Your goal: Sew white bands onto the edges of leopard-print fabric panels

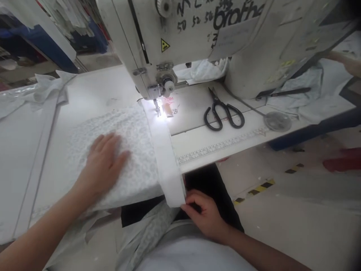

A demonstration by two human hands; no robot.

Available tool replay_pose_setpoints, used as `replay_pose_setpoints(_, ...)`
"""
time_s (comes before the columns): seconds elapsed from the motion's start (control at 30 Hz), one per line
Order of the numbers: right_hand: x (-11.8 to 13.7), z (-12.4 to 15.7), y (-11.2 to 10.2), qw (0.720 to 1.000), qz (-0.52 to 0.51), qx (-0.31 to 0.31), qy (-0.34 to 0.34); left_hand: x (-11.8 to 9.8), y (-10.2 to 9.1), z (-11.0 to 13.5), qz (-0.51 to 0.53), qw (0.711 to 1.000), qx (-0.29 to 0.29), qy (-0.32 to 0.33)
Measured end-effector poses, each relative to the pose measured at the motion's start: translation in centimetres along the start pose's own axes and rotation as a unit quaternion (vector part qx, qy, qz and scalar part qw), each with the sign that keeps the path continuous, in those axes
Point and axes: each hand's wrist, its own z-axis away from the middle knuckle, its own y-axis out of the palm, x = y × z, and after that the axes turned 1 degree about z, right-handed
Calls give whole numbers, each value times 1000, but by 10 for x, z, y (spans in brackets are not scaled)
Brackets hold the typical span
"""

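Note:
A pale patterned fabric lies on the sewing table, with a plain white strip along its right edge. This strip runs up under the presser foot of the sewing machine, where a lamp shines brightly. My left hand rests on the patterned fabric, fingers stretched out and slightly blurred. Beyond the table's front edge, my right hand pinches the lower corner of the white strip between thumb and fingers. Part of the fabric hangs down over my lap.
Black-handled scissors lie right of the needle, behind a printed ruler scale. A clear round dish and dark tweezers are farther right. White pieces cover the left side. Another person's arm shows at far right.

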Motion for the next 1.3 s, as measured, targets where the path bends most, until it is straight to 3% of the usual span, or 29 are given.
replay_pose_setpoints(0.17, 4, 4, -1, 1000, 3, -15, -9, 20, 2, -8, -26, 1000, -4, 1)
replay_pose_setpoints(0.5, 10, 5, 4, 999, 40, -25, -20, 25, -5, -13, -27, 999, 17, 13)
replay_pose_setpoints(0.6, 12, 5, 1, 996, 83, 0, -40, 31, -4, -15, -29, 999, 15, 17)
replay_pose_setpoints(0.73, 17, -1, -10, 973, 146, 90, -154, 37, -4, -19, -33, 999, 10, 33)
replay_pose_setpoints(0.8, 18, -6, -15, 951, 169, 137, -218, 31, -6, -17, -29, 998, -10, 47)
replay_pose_setpoints(0.9, 21, -15, -20, 913, 218, 177, -295, 3, -8, -5, 54, 994, -37, 83)
replay_pose_setpoints(1.0, 26, -24, -20, 874, 265, 172, -370, -32, -5, 11, 180, 975, 17, 132)
replay_pose_setpoints(1.07, 31, -27, -18, 857, 285, 152, -401, -48, -1, 20, 198, 965, 56, 161)
replay_pose_setpoints(1.3, 41, -41, -14, 873, 248, 139, -395, -51, 4, 28, 143, 968, 81, 192)
